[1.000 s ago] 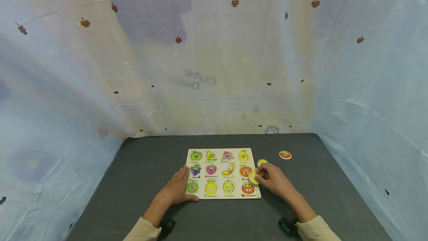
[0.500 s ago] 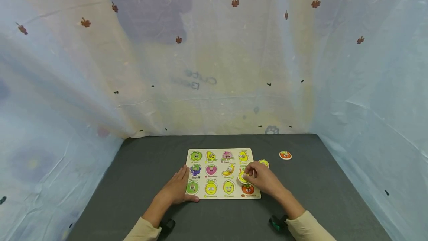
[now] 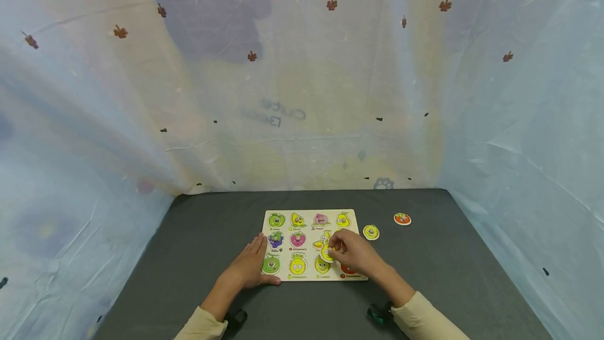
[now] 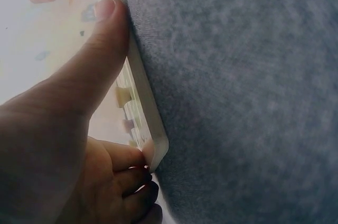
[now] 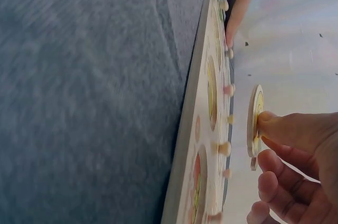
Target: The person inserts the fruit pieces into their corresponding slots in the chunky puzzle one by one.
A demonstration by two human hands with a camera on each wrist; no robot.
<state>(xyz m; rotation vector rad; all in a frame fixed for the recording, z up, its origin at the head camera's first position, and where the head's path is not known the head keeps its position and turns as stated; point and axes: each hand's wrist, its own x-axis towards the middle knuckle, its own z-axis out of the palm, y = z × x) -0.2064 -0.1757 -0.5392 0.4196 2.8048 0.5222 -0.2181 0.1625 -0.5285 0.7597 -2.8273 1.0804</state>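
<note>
A fruit peg puzzle board point(image 3: 287, 219) lies on the dark grey tabletop. My left hand point(image 3: 250, 261) rests at its near left corner, thumb point(image 4: 113, 31) along the front edge and fingers against the left side. Above the board, near the printed lemon, my right hand point(image 3: 356, 252) pinches a yellow fruit puzzle piece point(image 5: 255, 121) between thumb and fingers. The right wrist view shows this piece raised on edge, apart from the board; which fruit it is cannot be told. Pegged pieces fill several recesses, while the pineapple and lemon pictures show without pegs.
Right of the board lies another yellow round piece point(image 3: 371, 232). Farther right and back is an orange-red fruit piece point(image 3: 402, 219). A pale printed curtain point(image 3: 302, 161) hangs behind the table and along both sides.
My right hand has carried the yellow piece left, from the board's right edge to near the lemon picture. The other yellow piece is now uncovered. My left hand stays put.
</note>
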